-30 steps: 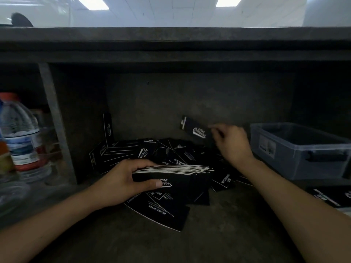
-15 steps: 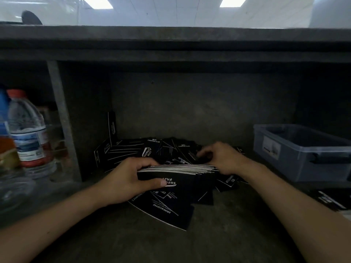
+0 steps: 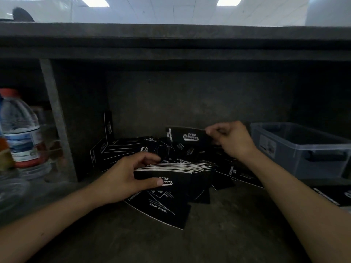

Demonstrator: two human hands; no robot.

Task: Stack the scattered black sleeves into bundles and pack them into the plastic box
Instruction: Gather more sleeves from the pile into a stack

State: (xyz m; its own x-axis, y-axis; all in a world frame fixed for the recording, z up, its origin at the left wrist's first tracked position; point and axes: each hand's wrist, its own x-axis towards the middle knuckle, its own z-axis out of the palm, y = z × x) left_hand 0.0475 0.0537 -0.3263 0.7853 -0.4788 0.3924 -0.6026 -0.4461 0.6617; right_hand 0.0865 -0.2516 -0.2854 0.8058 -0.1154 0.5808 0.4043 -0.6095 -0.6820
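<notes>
left hand (image 3: 121,179) is gripping sleeve bundle (image 3: 176,172) on worktop (image 3: 218,234) | right hand (image 3: 230,139) is pinching single sleeve (image 3: 187,136) above pile (image 3: 133,150) | plastic box (image 3: 303,149) is sitting right

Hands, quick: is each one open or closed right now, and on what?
Left hand: closed, gripping the stack of black sleeves.
Right hand: closed, pinching a single black sleeve above the loose pile.
</notes>
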